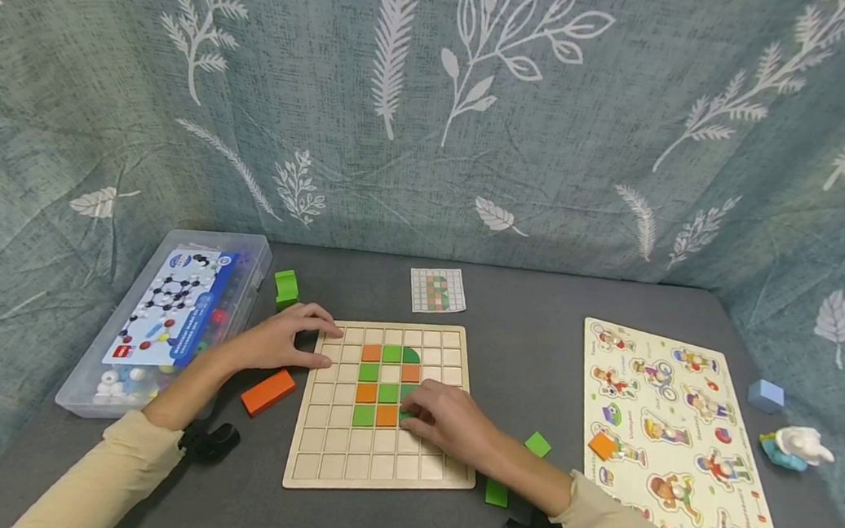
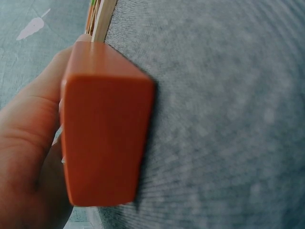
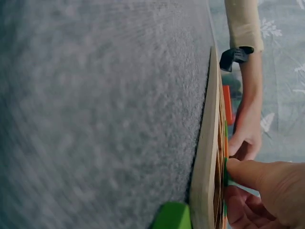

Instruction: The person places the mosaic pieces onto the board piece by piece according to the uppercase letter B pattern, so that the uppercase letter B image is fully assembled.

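Wooden grid board [image 1: 379,465] lies mid-desk; every place here is told from it. On its left edge the left hand [image 1: 280,342] rests with relaxed fingers, steadying it. Near its middle the right hand [image 1: 448,420] pinches a green tile [image 1: 404,415] beside the orange and green rows. Best to keep the board pinned and lower the tile flat, square to its cell.

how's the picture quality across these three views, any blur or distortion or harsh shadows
Head view: sharp, evenly lit, soft shadows only; wide-angle bowing bends the curtain and table edges. Left wrist view: the orange block fills the frame at close range, slightly soft, casting a dark shadow on the grey cloth. Right wrist view: the cloth is blurred, and the wooden board shows edge-on beside the right hand.
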`<state>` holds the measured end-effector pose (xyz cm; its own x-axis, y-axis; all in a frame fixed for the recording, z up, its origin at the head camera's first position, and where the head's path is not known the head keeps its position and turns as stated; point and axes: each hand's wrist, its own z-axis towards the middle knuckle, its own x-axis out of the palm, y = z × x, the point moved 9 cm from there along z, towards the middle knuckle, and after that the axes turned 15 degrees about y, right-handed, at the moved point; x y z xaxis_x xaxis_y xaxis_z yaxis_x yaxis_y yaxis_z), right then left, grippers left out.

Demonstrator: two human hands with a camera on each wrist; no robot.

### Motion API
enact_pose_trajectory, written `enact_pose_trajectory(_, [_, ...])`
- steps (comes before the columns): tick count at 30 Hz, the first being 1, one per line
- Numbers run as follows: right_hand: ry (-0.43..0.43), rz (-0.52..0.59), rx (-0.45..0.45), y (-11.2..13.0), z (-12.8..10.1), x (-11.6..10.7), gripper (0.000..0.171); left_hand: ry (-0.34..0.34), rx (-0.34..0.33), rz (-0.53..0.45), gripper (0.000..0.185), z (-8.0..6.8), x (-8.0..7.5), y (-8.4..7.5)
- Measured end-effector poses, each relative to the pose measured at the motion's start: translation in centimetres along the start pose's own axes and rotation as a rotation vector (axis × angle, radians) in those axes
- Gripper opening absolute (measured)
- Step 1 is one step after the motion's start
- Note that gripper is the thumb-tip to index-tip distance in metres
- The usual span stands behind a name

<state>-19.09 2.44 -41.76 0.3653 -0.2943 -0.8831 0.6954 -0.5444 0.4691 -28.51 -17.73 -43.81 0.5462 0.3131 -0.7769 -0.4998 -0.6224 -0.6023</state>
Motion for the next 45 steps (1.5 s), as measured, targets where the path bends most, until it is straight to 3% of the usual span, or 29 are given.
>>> enact_pose_trajectory(4, [0.001, -0.011, -0.019, 0.1, -0.4, -0.2, 0.012, -0.001, -0.001, 0.0, 0.04, 0.0, 0.0, 0.1])
enact_pose_trajectory(7, [-0.04, 0.04, -0.032, -0.6, -1.6, -1.2, 0.019, -0.002, -0.005, 0.005, 0.039, -0.1, -0.1, 0.2])
enact_pose_trajectory(12, [-0.13, 0.153, 0.037, -4.1, -5.9, -3.4, 0.021, -0.003, -0.006, 0.009, 0.039, -0.1, 0.0, 0.3])
enact_pose_trajectory(17, [-0.092, 0.115, 0.134, -6.7, -10.4, -3.1, 0.029, -0.001, -0.008, 0.008, 0.039, 0.0, 0.0, 0.3])
enact_pose_trajectory(21, [-0.085, 0.084, 0.135, -7.0, -12.3, -2.5, 0.036, -0.001, -0.016, 0.008, 0.039, -0.1, -0.1, 0.3])
enact_pose_trajectory(28, [-0.131, 0.073, -0.062, -5.7, -12.6, -2.2, 0.032, 0.002, -0.01, 0.003, 0.039, -0.1, -0.1, 0.1])
enact_pose_trajectory(33, [-0.115, 0.069, -0.189, -4.9, -12.5, -1.6, 0.026, 0.007, 0.0, -0.005, 0.04, 0.0, 0.0, -0.1])
enact_pose_trajectory(45, [-0.131, 0.035, -0.212, -4.7, -12.5, -1.3, 0.02, 0.001, 0.004, 0.0, 0.04, -0.1, -0.1, -0.2])
